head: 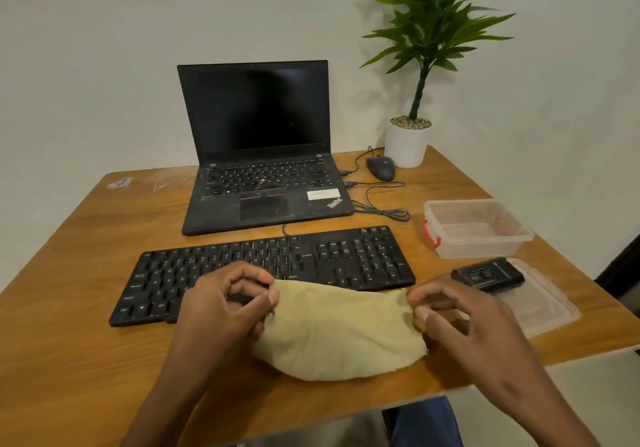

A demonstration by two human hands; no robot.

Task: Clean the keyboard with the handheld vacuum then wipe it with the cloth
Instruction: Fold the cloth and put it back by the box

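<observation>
keyboard (pixel 263 270) near table (pixel 86 360) front edge; left hand (pixel 221 304) and right hand (pixel 460 311) pinch cloth (pixel 339 332) corners, overlapping keyboard's near edge; vacuum (pixel 488 275) right

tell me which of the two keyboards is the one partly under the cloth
The separate black keyboard lying nearest the person, in front of the laptop. The yellow cloth, pinched by both hands, hides part of its front edge; the laptop's built-in keys sit farther back, uncovered.

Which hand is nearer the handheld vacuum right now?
Right. The right hand, pinching the cloth, sits just beside the handheld vacuum; the left hand holds the cloth's far end, over the keyboard.
</observation>
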